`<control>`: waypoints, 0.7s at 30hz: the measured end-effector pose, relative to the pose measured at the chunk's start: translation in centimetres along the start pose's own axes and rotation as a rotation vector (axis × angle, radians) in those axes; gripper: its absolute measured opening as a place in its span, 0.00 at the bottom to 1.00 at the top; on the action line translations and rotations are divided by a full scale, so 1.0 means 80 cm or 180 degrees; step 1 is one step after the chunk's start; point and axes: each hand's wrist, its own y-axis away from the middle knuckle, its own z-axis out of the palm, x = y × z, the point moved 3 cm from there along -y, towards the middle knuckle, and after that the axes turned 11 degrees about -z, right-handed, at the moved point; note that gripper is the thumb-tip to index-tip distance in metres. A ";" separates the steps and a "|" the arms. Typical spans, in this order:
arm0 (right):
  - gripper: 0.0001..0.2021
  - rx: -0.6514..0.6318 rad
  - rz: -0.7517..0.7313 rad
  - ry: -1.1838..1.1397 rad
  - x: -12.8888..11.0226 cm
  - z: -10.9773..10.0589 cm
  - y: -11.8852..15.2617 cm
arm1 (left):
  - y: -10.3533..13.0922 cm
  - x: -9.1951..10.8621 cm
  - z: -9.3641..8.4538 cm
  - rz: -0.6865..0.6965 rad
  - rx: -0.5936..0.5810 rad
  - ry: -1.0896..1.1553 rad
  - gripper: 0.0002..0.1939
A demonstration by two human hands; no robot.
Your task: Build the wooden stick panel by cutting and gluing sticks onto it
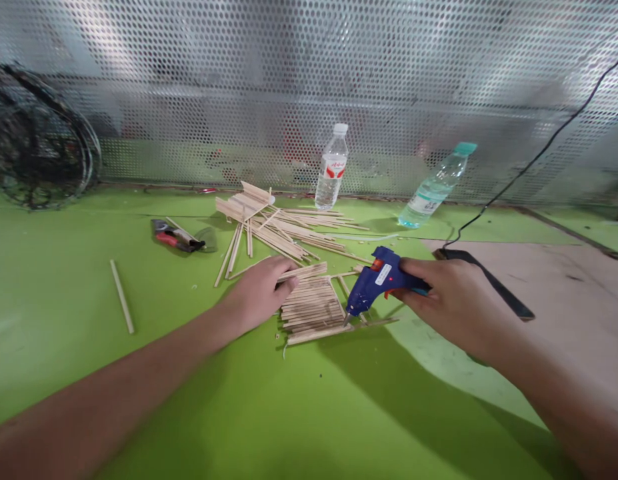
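My right hand (451, 300) is closed round the handle of a blue hot glue gun (371, 283). Its metal nozzle points down at the near right corner of a small panel of wooden sticks (311, 310); whether it touches cannot be made out. Along the panel's far edge, my left hand (263, 293) pinches the left end of a wooden strip (309, 271). Some of its fingers are hidden. A thicker stick (319, 333) runs along the near edge, with a pale thread of glue (285, 351) at its left end.
Loose wooden sticks (289, 230) and a small stick structure (246, 202) lie behind. Red-handled pliers (173, 237) and a single stick (121, 297) are leftward. Two water bottles (333, 170) (433, 190) stand by the perforated metal screen (269, 87). A black bar (489, 283) lies right, near a cable (529, 163).
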 end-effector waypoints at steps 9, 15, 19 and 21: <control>0.07 -0.0019 0.0169 0.0044 -0.011 0.001 -0.004 | 0.000 0.000 0.001 -0.0028 0.0029 -0.0041 0.09; 0.10 -0.0051 0.0181 -0.0017 -0.011 0.001 -0.002 | 0.002 0.007 -0.004 -0.0019 0.0053 -0.0158 0.10; 0.06 -0.0064 0.0159 -0.0080 -0.009 0.004 -0.001 | 0.002 0.007 -0.004 0.0014 0.0058 -0.0178 0.11; 0.05 -0.0064 0.0146 -0.0112 -0.008 0.005 -0.001 | 0.001 0.005 -0.003 0.0035 0.0058 -0.0127 0.11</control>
